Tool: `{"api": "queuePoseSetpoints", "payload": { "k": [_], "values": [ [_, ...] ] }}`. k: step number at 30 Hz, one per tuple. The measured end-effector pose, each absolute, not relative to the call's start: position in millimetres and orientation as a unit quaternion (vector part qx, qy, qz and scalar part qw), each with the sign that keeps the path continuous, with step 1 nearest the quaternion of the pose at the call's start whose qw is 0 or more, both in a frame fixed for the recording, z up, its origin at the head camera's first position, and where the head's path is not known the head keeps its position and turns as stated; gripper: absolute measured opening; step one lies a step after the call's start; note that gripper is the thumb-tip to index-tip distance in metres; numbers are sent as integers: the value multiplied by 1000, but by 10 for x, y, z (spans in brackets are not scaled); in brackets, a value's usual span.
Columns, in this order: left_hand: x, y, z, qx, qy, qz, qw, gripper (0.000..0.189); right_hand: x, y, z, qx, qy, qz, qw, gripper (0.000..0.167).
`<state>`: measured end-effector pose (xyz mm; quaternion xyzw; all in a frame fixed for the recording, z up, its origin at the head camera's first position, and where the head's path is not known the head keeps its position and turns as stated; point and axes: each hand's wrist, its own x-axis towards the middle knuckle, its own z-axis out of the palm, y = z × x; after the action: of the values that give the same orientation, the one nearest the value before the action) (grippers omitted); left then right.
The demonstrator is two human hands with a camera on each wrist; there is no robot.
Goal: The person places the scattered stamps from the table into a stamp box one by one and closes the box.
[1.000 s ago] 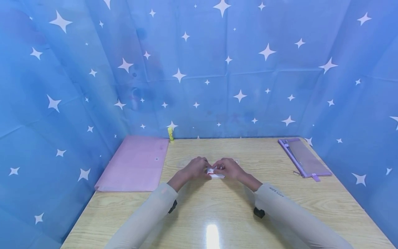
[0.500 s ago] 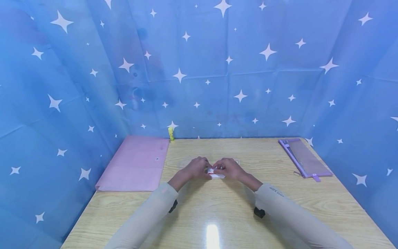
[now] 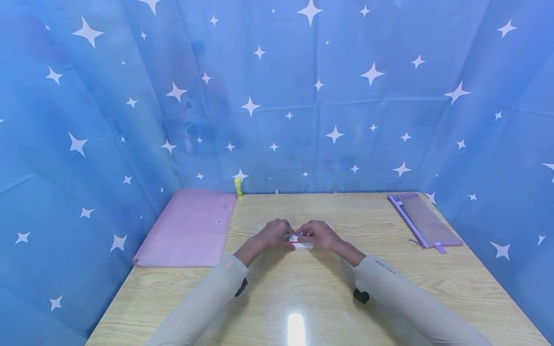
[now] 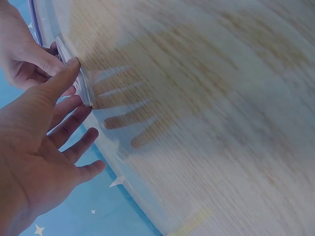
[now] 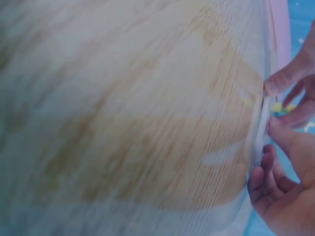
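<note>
A small flat white pack with a red band and dark print lies low over the middle of the table, its layered edge showing in the left wrist view. My left hand holds its left end, the thumb on the near side; the ring and little fingers spread loosely away in the left wrist view. The right end is held by my right hand, whose thumb and fingertips pinch it from both sides in the right wrist view. Fingers cover much of the pack, so its full shape is hidden.
To the left lies a pink sheet-like folder. A yellow glue stick stands at the back edge. On the right is a purple-edged mesh zip pouch. A faint clear item lies behind my left hand. A starry blue curtain surrounds the table.
</note>
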<state>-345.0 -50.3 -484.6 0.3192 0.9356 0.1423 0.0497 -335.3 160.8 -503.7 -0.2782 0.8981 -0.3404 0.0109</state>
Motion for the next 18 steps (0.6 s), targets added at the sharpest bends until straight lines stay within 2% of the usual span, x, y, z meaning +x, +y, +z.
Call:
{"api": "queuePoseSetpoints", "payload": {
  "k": [18],
  "values": [
    [-3450,-496,-4851,318,936,142,43,46,-3414,1693,-5006,-279,904,-322,-13,15]
  ]
}}
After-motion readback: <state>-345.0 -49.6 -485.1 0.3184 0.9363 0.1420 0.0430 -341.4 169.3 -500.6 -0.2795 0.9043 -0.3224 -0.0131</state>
